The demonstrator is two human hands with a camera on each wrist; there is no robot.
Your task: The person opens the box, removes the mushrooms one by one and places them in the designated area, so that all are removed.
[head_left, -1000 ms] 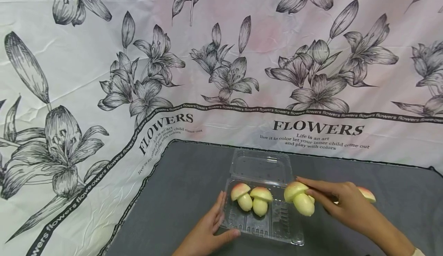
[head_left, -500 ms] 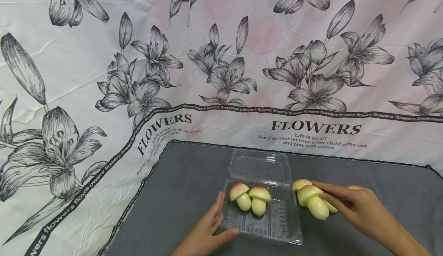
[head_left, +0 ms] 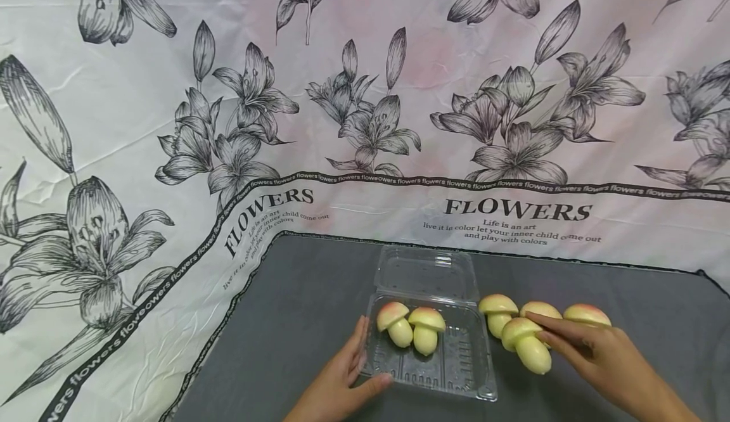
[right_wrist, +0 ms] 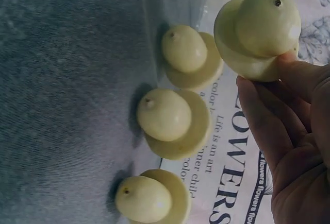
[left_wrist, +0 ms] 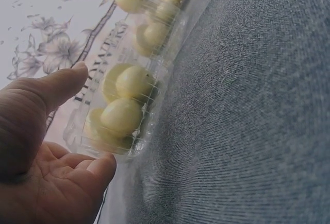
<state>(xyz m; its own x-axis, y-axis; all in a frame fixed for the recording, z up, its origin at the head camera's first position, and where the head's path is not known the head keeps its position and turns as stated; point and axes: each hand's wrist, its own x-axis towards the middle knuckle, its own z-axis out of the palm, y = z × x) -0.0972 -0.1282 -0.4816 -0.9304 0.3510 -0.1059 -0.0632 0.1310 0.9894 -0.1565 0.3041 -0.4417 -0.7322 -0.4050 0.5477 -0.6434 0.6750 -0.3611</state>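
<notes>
Pinching a yellowish mushroom (head_left: 527, 345) by its cap, the right hand (head_left: 604, 355) is near three more mushrooms (head_left: 540, 310), while the left hand's (head_left: 342, 377) just loosely spread against the clear box (head_left: 464, 352).

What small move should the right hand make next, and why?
Probably lower the held mushroom onto the grey table, beside the three mushrooms there. The right hand has just shifted it farther from the open clear box, where two mushrooms lie, so setting down seems likelier than packing.
</notes>
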